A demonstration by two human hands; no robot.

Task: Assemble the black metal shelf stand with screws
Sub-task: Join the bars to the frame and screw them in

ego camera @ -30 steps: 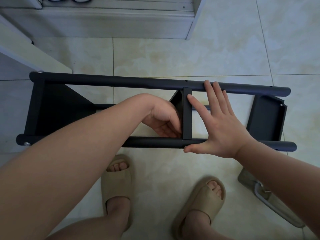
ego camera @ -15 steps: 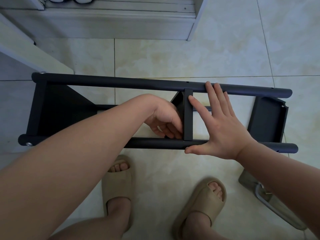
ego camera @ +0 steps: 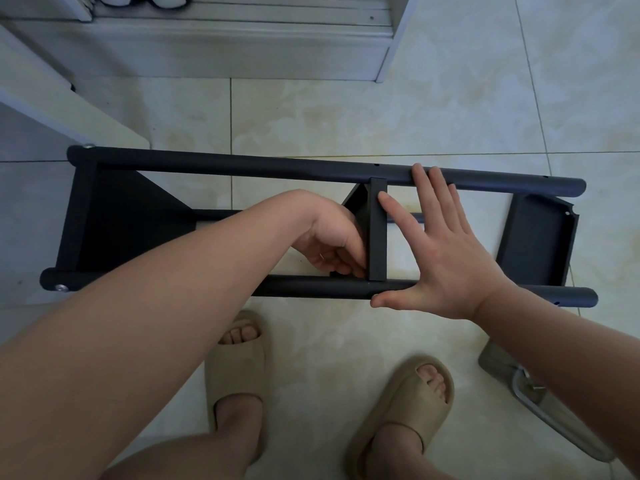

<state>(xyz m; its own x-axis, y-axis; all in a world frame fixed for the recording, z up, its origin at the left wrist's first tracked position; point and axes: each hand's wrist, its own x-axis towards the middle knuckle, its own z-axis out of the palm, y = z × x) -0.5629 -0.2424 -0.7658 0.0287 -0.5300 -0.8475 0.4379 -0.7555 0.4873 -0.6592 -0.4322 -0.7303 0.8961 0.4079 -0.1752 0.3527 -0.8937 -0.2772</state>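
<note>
Head view, black stand lying on tiled floor, right hand flat, fingers spread, pressing on it, left hand curled beside middle shelf, its pinch unclear.

Black metal shelf stand lies sideways on tiles, seemingly part-assembled

Pretty sure this is somebody's home, probably the hallway by the door. Glossy cream floor tiles run all around. A low white cabinet sits well beyond the fingers, with pale shoes parked on its shelf. On the near side of the fingers there are bare feet in beige slide sandals.
</note>
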